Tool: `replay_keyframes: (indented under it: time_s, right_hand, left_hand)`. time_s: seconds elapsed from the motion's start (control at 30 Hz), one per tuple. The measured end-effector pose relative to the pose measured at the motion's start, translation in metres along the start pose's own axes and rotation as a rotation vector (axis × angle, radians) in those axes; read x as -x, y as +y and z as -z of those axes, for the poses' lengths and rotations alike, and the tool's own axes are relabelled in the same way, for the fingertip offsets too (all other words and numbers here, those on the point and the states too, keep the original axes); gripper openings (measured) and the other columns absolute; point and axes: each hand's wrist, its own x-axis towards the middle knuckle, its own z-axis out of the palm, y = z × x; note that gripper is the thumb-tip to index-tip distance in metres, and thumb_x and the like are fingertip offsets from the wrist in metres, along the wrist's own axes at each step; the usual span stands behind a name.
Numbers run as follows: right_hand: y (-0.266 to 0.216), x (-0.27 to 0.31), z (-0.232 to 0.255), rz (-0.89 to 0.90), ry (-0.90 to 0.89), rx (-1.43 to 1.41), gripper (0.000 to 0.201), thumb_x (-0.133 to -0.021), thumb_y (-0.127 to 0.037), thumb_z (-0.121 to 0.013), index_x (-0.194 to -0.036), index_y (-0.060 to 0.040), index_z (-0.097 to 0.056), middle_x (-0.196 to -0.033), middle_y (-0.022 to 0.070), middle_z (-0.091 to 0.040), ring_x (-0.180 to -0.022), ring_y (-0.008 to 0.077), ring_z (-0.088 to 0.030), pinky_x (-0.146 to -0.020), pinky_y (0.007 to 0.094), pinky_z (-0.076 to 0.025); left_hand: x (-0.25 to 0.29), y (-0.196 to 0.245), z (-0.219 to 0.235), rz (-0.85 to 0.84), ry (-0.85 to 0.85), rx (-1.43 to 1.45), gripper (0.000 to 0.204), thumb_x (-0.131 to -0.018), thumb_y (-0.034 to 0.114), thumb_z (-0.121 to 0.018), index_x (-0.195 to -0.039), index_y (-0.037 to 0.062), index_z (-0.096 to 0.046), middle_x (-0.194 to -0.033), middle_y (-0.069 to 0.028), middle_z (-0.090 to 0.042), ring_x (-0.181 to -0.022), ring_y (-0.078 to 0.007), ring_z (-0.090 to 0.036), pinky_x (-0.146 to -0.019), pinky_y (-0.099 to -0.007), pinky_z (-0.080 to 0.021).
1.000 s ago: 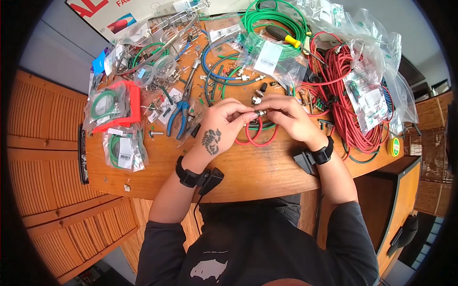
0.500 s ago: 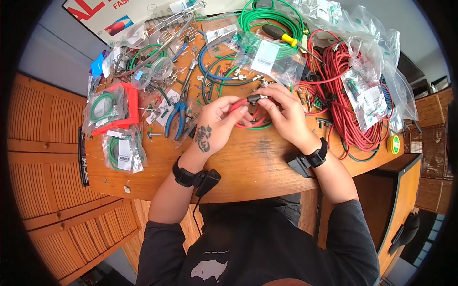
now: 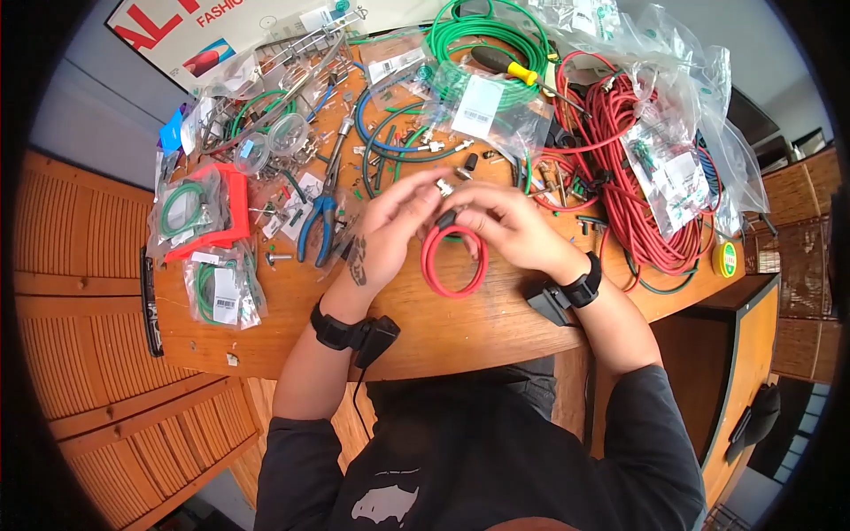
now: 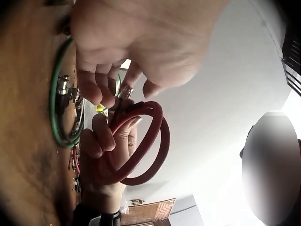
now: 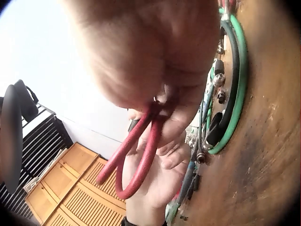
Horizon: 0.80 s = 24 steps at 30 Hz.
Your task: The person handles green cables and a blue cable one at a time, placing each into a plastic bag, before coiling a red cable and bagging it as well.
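Note:
A red cable [image 3: 455, 296] hangs in a small double loop below my right hand [image 3: 518, 226], whose thumb and fingers pinch it at a dark sleeve [image 3: 447, 218]. A silver connector [image 3: 444, 187] stands up at the cable's end, between the hands. My left hand [image 3: 387, 221] is beside it, fingers loosely bent; in the left wrist view its index fingertip is at the connector [image 4: 126, 92] and the thumb is apart from it. The right wrist view shows the red loops [image 5: 136, 174] below the right palm [image 5: 141, 56], which hides part of the grip.
Blue-handled pliers [image 3: 316, 228], a red bin [image 3: 237, 205] and bagged green cables [image 3: 182, 211] lie left. Behind are loose connectors, a green coil [image 3: 443, 44] and a screwdriver [image 3: 505, 65]. Red cable [image 3: 633, 190] and a yellow tin [image 3: 724, 260] are at the right.
The red cable has passed from my left hand's grip to my right, and its loop hangs lower and nearer to me. The left hand has let go and turned palm inward beside the connector.

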Motion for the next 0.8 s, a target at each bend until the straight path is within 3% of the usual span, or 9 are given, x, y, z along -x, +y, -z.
replay_keyframes:
  time_s: [0.1,0.17,0.3,0.33,0.47,0.57,0.63,0.77,0.8]
  right_hand:
    - [-0.001,0.0,-0.003,0.062,-0.053,0.082,0.015,-0.098,-0.008,-0.056,-0.11,-0.0009,-0.06,-0.089,0.0069,-0.056,-0.062,0.0118,-0.06,-0.061,0.0272,-0.049]
    - [0.0,0.0,-0.006,0.104,-0.004,0.169,0.012,-0.099,-0.008,-0.054,-0.108,-0.0017,-0.059,-0.088,0.0077,-0.056,-0.061,0.0115,-0.06,-0.059,0.0279,-0.047]
    - [-0.003,0.0,-0.006,-0.088,0.212,0.098,0.011,-0.1,-0.012,-0.053,-0.105,-0.0028,-0.054,-0.071,0.0059,-0.054,-0.06,0.0144,-0.06,-0.057,0.0293,-0.046]
    - [-0.002,-0.001,-0.004,-0.061,0.241,0.238,0.012,-0.1,-0.013,-0.053,-0.106,-0.0022,-0.053,-0.068,0.0073,-0.056,-0.062,0.0185,-0.061,-0.059,0.0317,-0.047]
    - [-0.002,-0.002,-0.009,-0.103,0.368,0.246,0.013,-0.099,-0.013,-0.054,-0.106,-0.0019,-0.053,-0.074,0.0122,-0.061,-0.067,0.0243,-0.064,-0.062,0.0346,-0.049]
    - [0.003,-0.003,-0.006,-0.01,0.405,0.355,0.012,-0.098,-0.012,-0.055,-0.106,-0.0022,-0.055,-0.08,0.0157,-0.065,-0.072,0.0297,-0.066,-0.065,0.0364,-0.05]
    - [0.002,-0.003,-0.005,0.07,0.37,0.415,0.011,-0.096,-0.01,-0.057,-0.106,-0.0029,-0.057,-0.083,0.0165,-0.065,-0.076,0.0332,-0.066,-0.066,0.0367,-0.05]
    - [-0.008,-0.001,-0.005,0.075,0.311,0.441,0.013,-0.092,-0.008,-0.061,-0.105,-0.0038,-0.058,-0.085,0.0164,-0.065,-0.077,0.034,-0.066,-0.068,0.0395,-0.051]
    - [-0.007,-0.002,-0.006,0.076,0.311,0.439,0.013,-0.092,-0.008,-0.061,-0.105,-0.0038,-0.058,-0.085,0.0164,-0.065,-0.077,0.034,-0.066,-0.068,0.0395,-0.051]
  left_hand:
    - [0.0,-0.01,-0.002,-0.044,-0.022,-0.056,0.021,-0.098,0.013,-0.059,-0.114,-0.001,-0.06,-0.095,-0.0048,-0.066,-0.083,-0.007,-0.062,-0.07,-0.0212,-0.05]
    - [0.001,-0.012,0.005,-0.084,0.063,-0.149,0.014,-0.097,0.009,-0.06,-0.106,-0.0017,-0.06,-0.09,-0.0044,-0.067,-0.083,-0.0077,-0.064,-0.071,-0.0213,-0.051]
    - [0.002,-0.007,-0.004,-0.136,0.22,-0.107,0.011,-0.095,0.008,-0.064,-0.098,-0.0009,-0.06,-0.088,-0.004,-0.067,-0.081,-0.0065,-0.062,-0.07,-0.0199,-0.049]
    - [0.001,-0.007,-0.006,-0.165,0.238,-0.128,0.011,-0.094,0.009,-0.065,-0.097,-0.0011,-0.06,-0.09,-0.0063,-0.069,-0.079,-0.0083,-0.064,-0.068,-0.0209,-0.05]
    - [0.001,-0.012,0.001,-0.096,0.223,-0.101,0.009,-0.093,0.005,-0.064,-0.098,-0.0008,-0.059,-0.093,-0.0107,-0.07,-0.079,-0.0138,-0.068,-0.069,-0.0228,-0.053]
    - [-0.001,-0.008,0.008,0.07,0.086,0.005,0.008,-0.093,0.003,-0.063,-0.095,-0.0027,-0.056,-0.095,-0.0125,-0.069,-0.083,-0.0148,-0.068,-0.072,-0.0241,-0.055]
    - [0.0,0.002,0.005,0.213,0.005,0.071,0.014,-0.096,0.009,-0.06,-0.1,-0.0041,-0.057,-0.096,-0.013,-0.069,-0.086,-0.0191,-0.069,-0.076,-0.0295,-0.056]
    - [0.002,0.009,-0.001,0.252,-0.047,0.187,0.023,-0.099,0.018,-0.056,-0.108,-0.0037,-0.059,-0.096,-0.0101,-0.068,-0.087,-0.0176,-0.067,-0.079,-0.0312,-0.054]
    - [0.0,0.004,0.002,0.189,-0.138,-0.048,0.025,-0.1,0.019,-0.055,-0.111,-0.0031,-0.059,-0.096,-0.0085,-0.068,-0.088,-0.0159,-0.066,-0.08,-0.0306,-0.053]
